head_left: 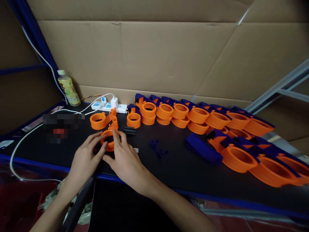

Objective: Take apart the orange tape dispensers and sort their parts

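Note:
Both hands are on one orange plastic ring-shaped part [109,146] near the front of the black table. My left hand [88,154] grips its left rim with the fingers curled. My right hand [124,158] holds its right side, fingertips over the rim by an upright orange tab. Behind it lies a similar orange ring part [98,120] with an arm. A small black cylindrical piece [129,130] rests just beyond my right hand. Farther right are small dark blue pieces [158,148] and a blue strip-like part [203,149].
Stacked orange-and-blue ring assemblies [181,111] run along the back right, with more [241,158] at the front right. A white power strip [109,107] with cables and a drink bottle [69,88] stand at the back left. Cardboard [145,54] walls the rear.

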Demonstrator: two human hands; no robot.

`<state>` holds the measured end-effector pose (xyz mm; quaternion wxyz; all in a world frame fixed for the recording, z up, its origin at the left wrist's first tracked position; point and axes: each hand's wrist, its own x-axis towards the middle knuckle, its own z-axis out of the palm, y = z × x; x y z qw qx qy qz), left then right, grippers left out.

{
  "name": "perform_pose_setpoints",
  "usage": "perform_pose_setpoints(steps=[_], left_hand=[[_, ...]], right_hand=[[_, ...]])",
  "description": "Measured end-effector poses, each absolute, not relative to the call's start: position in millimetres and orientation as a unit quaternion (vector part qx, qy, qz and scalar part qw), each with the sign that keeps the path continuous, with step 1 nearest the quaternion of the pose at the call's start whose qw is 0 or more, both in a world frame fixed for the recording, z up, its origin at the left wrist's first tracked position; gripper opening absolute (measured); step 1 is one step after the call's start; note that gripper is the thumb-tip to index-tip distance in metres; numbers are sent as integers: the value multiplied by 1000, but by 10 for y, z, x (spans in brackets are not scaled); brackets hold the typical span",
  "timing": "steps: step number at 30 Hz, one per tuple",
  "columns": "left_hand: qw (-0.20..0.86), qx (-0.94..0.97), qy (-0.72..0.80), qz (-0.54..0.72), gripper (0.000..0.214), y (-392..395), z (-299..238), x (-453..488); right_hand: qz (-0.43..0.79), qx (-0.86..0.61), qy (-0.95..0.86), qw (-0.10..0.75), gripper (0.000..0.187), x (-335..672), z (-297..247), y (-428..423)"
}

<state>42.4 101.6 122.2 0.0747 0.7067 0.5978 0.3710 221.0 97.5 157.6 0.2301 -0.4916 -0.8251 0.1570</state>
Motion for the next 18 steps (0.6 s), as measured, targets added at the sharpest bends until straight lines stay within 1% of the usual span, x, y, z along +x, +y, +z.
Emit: perform_pose_setpoints(steps=[2,7,10,14,18], left_hand=[[62,703,596,382,36,1126,1187,367],[-57,678,636,364,37,1308,1194,346],[-103,689,629,346,38,1308,1253,426],[-109,770,557,293,40,1279,1286,473],[-105,781,559,258,38,1350,1245,424]], right_hand=[[135,-483,-833,233,73,2321,1606,939],[62,-495,-843,200,46,2740,1804,1147],[-8,-506,-846,165,41,2956,1913,1471],[-49,-496,-857,131,38,3081,1913,1862],[-54,-471,-872,124,36,3060,1796,2050]])
